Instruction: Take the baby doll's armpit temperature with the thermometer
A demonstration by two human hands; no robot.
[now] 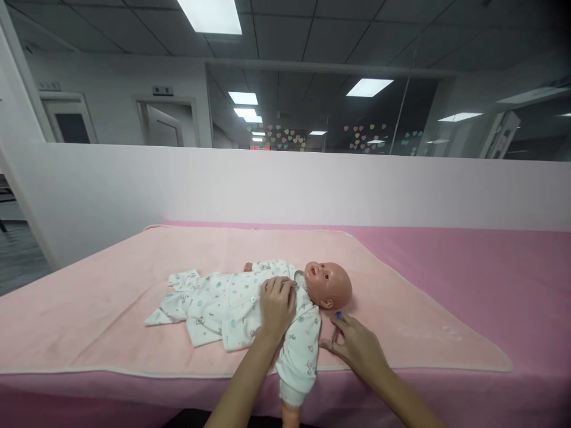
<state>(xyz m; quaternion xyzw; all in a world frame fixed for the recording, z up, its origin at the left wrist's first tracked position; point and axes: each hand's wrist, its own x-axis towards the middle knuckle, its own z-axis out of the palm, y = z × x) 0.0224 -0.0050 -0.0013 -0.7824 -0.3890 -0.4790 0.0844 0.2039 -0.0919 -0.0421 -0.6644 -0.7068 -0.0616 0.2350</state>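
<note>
A baby doll (330, 284) lies on its back with its head to the right, dressed in a white printed shirt (241, 297) and trousers (172, 308). Over the chest rests my left hand (277, 303), fingers bent and closed at the shirt's front near the collar. Beside the doll's head and shoulder, my right hand (354, 345) pinches a thin stick with a blue end (339, 315), which looks like a thermometer. Most of the stick is hidden by my fingers. The doll's near sleeve (298, 356) reaches over the table's front edge.
Under the doll spreads a peach blanket (102, 315) with a pale border, on a pink table cover (499, 279). A low white partition (312, 190) runs along the back. Beyond it are a glass wall, doors and ceiling lights.
</note>
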